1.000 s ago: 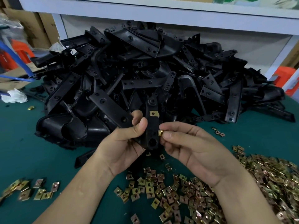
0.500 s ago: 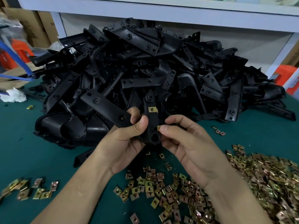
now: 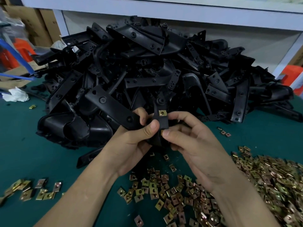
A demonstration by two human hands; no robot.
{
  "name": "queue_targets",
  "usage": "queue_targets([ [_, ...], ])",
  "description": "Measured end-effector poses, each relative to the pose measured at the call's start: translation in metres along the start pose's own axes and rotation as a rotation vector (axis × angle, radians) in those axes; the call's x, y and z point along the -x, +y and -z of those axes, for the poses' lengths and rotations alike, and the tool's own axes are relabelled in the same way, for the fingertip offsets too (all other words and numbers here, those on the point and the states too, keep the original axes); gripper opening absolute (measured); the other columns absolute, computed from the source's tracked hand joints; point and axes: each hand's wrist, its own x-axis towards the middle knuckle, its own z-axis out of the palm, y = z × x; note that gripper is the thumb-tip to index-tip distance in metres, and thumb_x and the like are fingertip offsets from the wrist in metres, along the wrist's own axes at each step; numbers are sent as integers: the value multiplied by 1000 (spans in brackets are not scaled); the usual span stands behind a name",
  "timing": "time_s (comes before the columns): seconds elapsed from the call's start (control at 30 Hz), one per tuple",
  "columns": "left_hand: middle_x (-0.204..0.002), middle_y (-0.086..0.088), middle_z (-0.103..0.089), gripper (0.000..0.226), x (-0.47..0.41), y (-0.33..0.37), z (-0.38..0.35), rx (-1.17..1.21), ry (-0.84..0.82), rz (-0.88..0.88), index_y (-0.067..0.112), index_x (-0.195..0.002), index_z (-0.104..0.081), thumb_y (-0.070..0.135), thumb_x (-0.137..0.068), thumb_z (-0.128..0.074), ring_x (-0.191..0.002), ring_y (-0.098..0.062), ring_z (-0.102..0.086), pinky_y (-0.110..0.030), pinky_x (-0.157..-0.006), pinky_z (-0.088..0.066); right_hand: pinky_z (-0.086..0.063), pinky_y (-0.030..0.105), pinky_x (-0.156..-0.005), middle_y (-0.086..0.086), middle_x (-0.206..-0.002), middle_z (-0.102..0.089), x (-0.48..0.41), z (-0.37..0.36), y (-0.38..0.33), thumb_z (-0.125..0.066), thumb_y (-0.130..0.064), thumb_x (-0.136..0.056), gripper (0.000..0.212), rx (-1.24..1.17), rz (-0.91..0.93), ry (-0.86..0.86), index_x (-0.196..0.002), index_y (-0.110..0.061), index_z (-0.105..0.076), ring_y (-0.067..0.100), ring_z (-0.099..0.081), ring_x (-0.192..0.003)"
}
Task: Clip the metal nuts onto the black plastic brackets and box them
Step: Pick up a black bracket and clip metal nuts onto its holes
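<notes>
Left hand [image 3: 131, 145] grips a black plastic bracket [image 3: 164, 122]: thumb across its front face, fingers curled behind. One clipped nut [image 3: 162, 113] sits on the bracket at 12 o'clock from that thumb. Right hand [image 3: 193, 145] pinches a second nut [image 3: 162, 132] at thumb tip, against the bracket's edge, at 6 o'clock from the clipped nut. Whether the second nut is seated: cannot tell.

Surroundings, taken from the hands:
- 10 o'clock: white crumpled wad [image 3: 15, 95] near the edge of the green table [image 3: 24, 145].
- 8 o'clock: small scatter of nuts [image 3: 32, 190].
- 12 o'clock: heap of brackets [image 3: 147, 71], just behind the hands.
- 6 to 4 o'clock: main heap of loose nuts [image 3: 246, 185], partly under the right forearm.
- 3 o'clock: three stray nuts [image 3: 224, 132].
</notes>
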Motion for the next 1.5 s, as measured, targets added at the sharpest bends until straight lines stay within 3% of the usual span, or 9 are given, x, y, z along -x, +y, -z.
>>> queue_targets([
  [0.17,-102,-5,-71,27,-1,1,-2,-55,73,-39,19,-78,-47,12,-86,-72,-98,-21,-70,-30,-79,-58,-52,13,-82,-6,-102,-74,0,-3,1,-77,-22,-83,44,165,123,64,-116,-48,-69,5,-69,-99],
  [0.47,-117,-20,-63,22,3,-4,-15,12,116,-28,13,-81,-49,13,-87,-70,-124,-39,-60,-46,-100,-53,-51,11,-74,-16,-102,-65,2,-14,-15,-87,-16,-76,49,529,210,220,-105,-48,-66,-3,-66,-90],
  [0.57,-115,-19,-62,23,6,-6,-30,79,41,-21,11,-80,-45,8,-92,-64,-120,-35,-62,-38,-94,-55,-45,5,-76,-25,-104,-55,18,-15,-19,-83,-16,-81,47,678,242,296,-112,-46,-65,-7,-60,-95],
  [0.73,-118,-19,-63,16,20,-13,-63,-1,-12,58,9,-92,-49,9,-91,-65,-121,-36,-62,-41,-94,-54,-47,6,-79,-29,-108,-48,63,-6,-23,-81,-16,-84,46,576,210,428,-113,-48,-64,-11,-55,-103],
  [0.87,-127,-3,-69,44,33,-17,-98,-188,28,97,29,-116,-65,22,-77,-84,-121,-26,-65,-44,-103,-50,-44,2,-78,-26,-100,-47,118,23,-28,-81,-3,-80,57,540,211,695,-100,-54,-68,-8,-57,-97],
  [1.1,-105,9,-73,54,49,-44,-186,-415,78,-89,49,-118,-58,26,-75,-80,-94,-15,-74,-42,-81,-63,-42,2,-74,-1,-101,-54,229,80,-40,-82,6,-74,62,656,237,1147,-100,-48,-68,-6,-65,-84],
  [1.27,-110,13,-68,30,71,-100,-258,-450,-75,-192,42,-112,-64,23,-92,-75,-98,-15,-71,-45,-79,-63,-39,-3,-74,-1,-102,-50,308,104,-29,-80,-2,-79,58,729,173,1465,-103,-52,-63,-17,-57,-88],
  [1.4,-113,29,-69,31,91,-155,-294,-579,-326,-66,44,-113,-68,19,-95,-72,-100,4,-69,-23,-82,-60,-43,17,-86,-13,-112,-42,374,129,9,-75,-12,-88,49,655,-92,1631,-111,-52,-59,-6,-55,-98],
  [1.5,-120,15,-72,36,104,-197,-303,-808,-586,83,34,-126,-68,17,-95,-71,-105,5,-67,-23,-94,-56,-52,32,-91,-12,-114,-42,421,140,44,-68,-13,-93,41,595,-411,1588,-121,-41,-55,6,-55,-100],
])
